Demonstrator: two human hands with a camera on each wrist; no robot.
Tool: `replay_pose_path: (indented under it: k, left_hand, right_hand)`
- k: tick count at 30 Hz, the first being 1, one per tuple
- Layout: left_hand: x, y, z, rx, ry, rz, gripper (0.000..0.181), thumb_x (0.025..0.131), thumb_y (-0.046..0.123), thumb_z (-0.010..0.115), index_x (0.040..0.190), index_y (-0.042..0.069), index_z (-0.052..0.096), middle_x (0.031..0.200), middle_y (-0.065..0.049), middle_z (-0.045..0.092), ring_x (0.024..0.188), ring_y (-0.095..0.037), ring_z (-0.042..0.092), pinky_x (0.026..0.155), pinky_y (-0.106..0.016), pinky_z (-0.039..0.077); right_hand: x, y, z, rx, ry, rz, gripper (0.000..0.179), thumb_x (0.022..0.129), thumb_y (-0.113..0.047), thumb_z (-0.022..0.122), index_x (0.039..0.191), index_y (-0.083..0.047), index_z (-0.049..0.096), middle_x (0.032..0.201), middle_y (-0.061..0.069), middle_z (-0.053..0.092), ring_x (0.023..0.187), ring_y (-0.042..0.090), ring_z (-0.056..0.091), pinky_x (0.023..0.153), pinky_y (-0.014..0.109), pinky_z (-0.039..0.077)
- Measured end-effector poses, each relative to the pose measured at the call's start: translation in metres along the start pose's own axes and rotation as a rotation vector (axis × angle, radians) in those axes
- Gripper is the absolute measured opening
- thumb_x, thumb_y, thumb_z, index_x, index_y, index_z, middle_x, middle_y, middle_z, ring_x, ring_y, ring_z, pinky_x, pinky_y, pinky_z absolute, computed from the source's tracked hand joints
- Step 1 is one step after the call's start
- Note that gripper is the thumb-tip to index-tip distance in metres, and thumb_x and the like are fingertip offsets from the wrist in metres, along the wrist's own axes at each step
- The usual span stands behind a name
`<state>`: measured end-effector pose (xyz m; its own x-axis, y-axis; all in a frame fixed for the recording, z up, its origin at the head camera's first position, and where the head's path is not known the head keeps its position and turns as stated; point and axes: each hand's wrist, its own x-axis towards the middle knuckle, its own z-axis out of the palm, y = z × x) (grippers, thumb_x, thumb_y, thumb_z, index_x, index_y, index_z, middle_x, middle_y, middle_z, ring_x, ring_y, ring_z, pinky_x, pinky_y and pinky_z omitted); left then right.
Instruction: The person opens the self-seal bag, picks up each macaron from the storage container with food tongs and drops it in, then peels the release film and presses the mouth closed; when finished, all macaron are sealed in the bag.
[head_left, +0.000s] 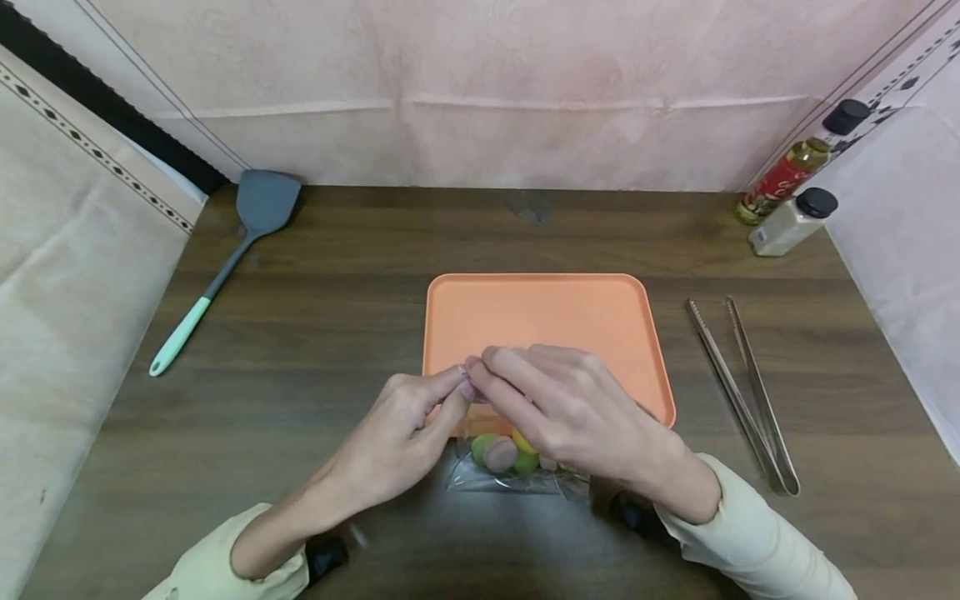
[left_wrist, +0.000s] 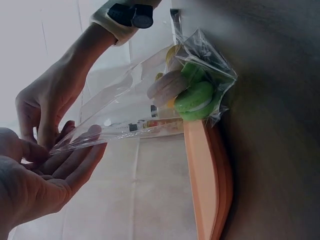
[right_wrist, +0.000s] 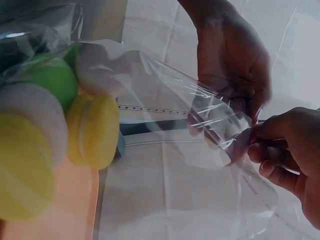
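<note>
Both hands meet at the gathered top of a clear plastic bag (left_wrist: 117,100). My left hand (head_left: 393,442) pinches the film between thumb and fingers. Beside it, my right hand (head_left: 573,408) grips the bag's top edge too. Several macarons lie in the bag's bottom: a green macaron (left_wrist: 195,100), a yellow macaron (right_wrist: 92,131) and a greyish macaron (head_left: 500,455) among them. In the head view the right hand covers part of the bag. The bag's lower end is at the near edge of an orange tray (head_left: 536,308); whether it touches the table is unclear.
A grey spatula (head_left: 266,204) with a mint handle lies at the far left. Metal tongs (head_left: 750,400) rest to the tray's right. At the back right stand an oil bottle (head_left: 776,187) and a black-capped jar (head_left: 791,223). Cloth hangs behind the wooden table (head_left: 315,333).
</note>
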<state>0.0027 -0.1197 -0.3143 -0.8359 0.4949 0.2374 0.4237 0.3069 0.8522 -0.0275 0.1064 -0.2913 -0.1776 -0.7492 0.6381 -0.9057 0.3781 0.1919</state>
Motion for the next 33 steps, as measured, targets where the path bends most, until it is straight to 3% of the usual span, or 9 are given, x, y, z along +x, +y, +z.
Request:
replay_pose_path:
  k: [3,5,7,9,14,19,24,33]
  left_hand:
    - [-0.001,0.001,-0.001,0.025,-0.01,-0.016,0.036,0.114,0.002,0.048,0.143,-0.004,0.069,0.071,0.012,0.044,0.062,0.004,0.024,0.06,-0.022,0.039]
    - [0.0,0.002,-0.001,0.035,-0.013,-0.027,0.037,0.114,0.002,0.049,0.143,-0.004,0.069,0.071,0.013,0.046,0.062,0.004,0.024,0.06,-0.022,0.039]
    - [0.0,0.002,0.0,0.049,-0.013,-0.03,0.034,0.113,0.002,0.05,0.138,-0.003,0.072,0.071,0.013,0.046,0.062,0.004,0.025,0.059,-0.021,0.038]
    - [0.001,0.001,0.0,0.049,-0.014,-0.032,0.031,0.112,0.001,0.05,0.131,-0.002,0.075,0.069,0.014,0.04,0.059,0.005,0.024,0.052,-0.021,0.03]
    - [0.0,0.0,0.003,0.057,0.003,-0.013,0.026,0.11,-0.001,0.051,0.112,0.004,0.076,0.067,0.016,0.039,0.059,0.005,0.026,0.051,-0.02,0.029]
    - [0.0,-0.001,0.005,0.049,0.025,0.028,0.026,0.11,0.0,0.051,0.099,0.008,0.073,0.068,0.016,0.038,0.06,0.005,0.025,0.051,-0.019,0.028]
    - [0.002,-0.002,0.007,0.036,0.054,0.104,0.033,0.109,-0.003,0.052,0.08,0.013,0.056,0.066,0.014,0.034,0.061,0.007,0.024,0.051,-0.016,0.026]
    - [0.004,-0.004,0.009,0.022,0.086,0.175,0.035,0.106,-0.007,0.055,0.078,0.013,0.053,0.065,0.01,0.036,0.062,0.006,0.027,0.052,-0.015,0.026]
  right_hand:
    - [0.001,-0.001,0.001,-0.009,-0.008,-0.017,0.018,0.111,0.001,0.054,0.109,0.006,0.072,0.089,0.004,0.057,0.058,0.009,0.035,0.049,0.018,0.033]
    - [0.001,-0.001,0.002,-0.004,-0.011,-0.021,0.017,0.112,0.001,0.055,0.108,0.006,0.071,0.088,0.004,0.056,0.058,0.009,0.034,0.049,0.019,0.031]
    - [0.001,0.0,0.003,0.012,-0.012,-0.023,0.016,0.112,0.003,0.055,0.109,0.006,0.07,0.089,0.005,0.056,0.059,0.009,0.034,0.05,0.019,0.031]
    - [0.0,0.0,0.004,0.026,-0.015,-0.03,0.016,0.11,0.006,0.054,0.11,0.007,0.069,0.091,0.006,0.057,0.06,0.01,0.036,0.051,0.019,0.032]
    - [-0.001,0.002,0.006,0.064,0.007,-0.038,0.018,0.107,0.009,0.052,0.107,0.005,0.069,0.093,0.005,0.059,0.059,0.01,0.037,0.051,0.019,0.033]
    - [0.001,0.004,0.009,0.16,0.084,0.0,0.018,0.107,0.005,0.054,0.099,0.002,0.069,0.088,0.003,0.058,0.056,0.007,0.035,0.048,0.017,0.033]
    - [0.002,0.005,0.012,0.186,0.161,0.027,0.018,0.106,0.003,0.056,0.094,0.0,0.069,0.086,0.003,0.061,0.055,0.006,0.042,0.048,0.016,0.041]
    - [0.0,0.003,0.014,0.241,0.174,0.116,0.02,0.105,0.002,0.056,0.09,-0.001,0.07,0.088,0.004,0.065,0.058,0.007,0.053,0.049,0.018,0.048]
